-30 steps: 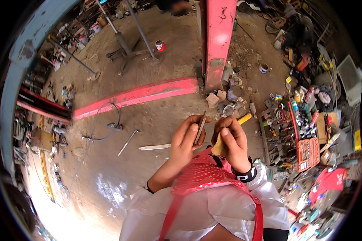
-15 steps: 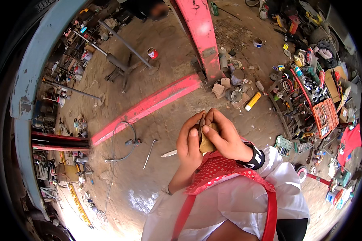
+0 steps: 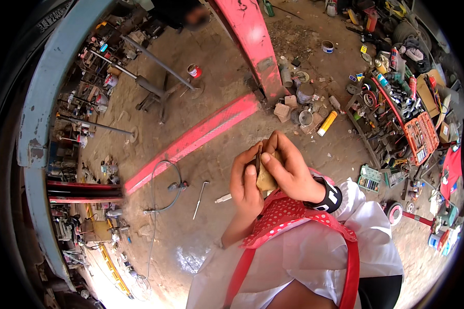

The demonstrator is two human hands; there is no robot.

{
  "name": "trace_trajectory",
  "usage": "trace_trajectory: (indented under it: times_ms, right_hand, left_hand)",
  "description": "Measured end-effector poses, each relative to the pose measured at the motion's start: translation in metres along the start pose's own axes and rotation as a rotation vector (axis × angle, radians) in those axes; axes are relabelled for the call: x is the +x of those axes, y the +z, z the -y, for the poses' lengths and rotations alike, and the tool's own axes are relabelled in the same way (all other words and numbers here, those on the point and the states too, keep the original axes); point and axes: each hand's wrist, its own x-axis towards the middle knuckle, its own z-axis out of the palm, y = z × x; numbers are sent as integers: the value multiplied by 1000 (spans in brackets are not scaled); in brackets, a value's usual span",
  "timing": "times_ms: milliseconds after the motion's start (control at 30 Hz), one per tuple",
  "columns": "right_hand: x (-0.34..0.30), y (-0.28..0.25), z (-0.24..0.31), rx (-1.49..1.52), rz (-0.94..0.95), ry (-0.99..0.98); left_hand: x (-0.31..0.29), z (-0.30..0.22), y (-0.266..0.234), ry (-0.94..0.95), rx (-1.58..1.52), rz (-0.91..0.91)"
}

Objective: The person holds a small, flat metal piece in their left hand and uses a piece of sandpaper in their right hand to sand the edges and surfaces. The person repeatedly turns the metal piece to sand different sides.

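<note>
Close together in front of my apron, both hands are curled around a small work piece. My left hand [image 3: 246, 180] is closed, with its fingers bent over a dark narrow piece [image 3: 259, 157] that sticks up between the two hands. My right hand [image 3: 292, 174] is closed too, its thumb pressing a tan, sheet-like piece [image 3: 265, 180] against the dark one. The fingers cover much of both pieces, so their exact kind is not clear. Below them hangs my red polka-dot apron [image 3: 278, 219]. Partly behind my left hand, a pale rod [image 3: 224, 198] lies on the ground.
A metal wrench-like bar [image 3: 200, 200] and a looped hose [image 3: 154, 221] lie on the floor to the left. A red beam [image 3: 196, 141] runs to a red post [image 3: 258, 51]. A yellow tube [image 3: 327, 123] and an orange socket set [image 3: 420, 138] lie right. A person [image 3: 178, 13] is at the back.
The whole scene has shifted slightly right in the view as my head turns. Both hands keep their grip, and more of the tan piece shows.
</note>
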Motion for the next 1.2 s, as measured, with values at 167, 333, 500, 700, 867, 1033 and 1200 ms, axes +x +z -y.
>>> trace_trajectory:
  times_ms: [167,333,500,700,867,1033,1200]
  right_hand:
    - [-1,3,-2,-41,15,-20]
    - [-4,7,4,-81,32,-32]
    - [2,6,0,-26,26,-62]
    - [4,6,3,-32,39,-31]
    - [-4,8,3,-68,33,-23]
    - [4,7,3,-7,-2,-35]
    - [3,8,0,-40,-8,-53]
  left_hand:
    - [-1,4,-1,13,-27,-24]
    - [-2,4,-9,56,-2,-4]
    - [0,5,-8,52,-68,8]
    - [3,6,-9,49,-81,-1]
    - [3,3,-11,66,-39,17]
    - [4,5,-8,26,-151,6]
    - [4,7,-10,24,-120,11]
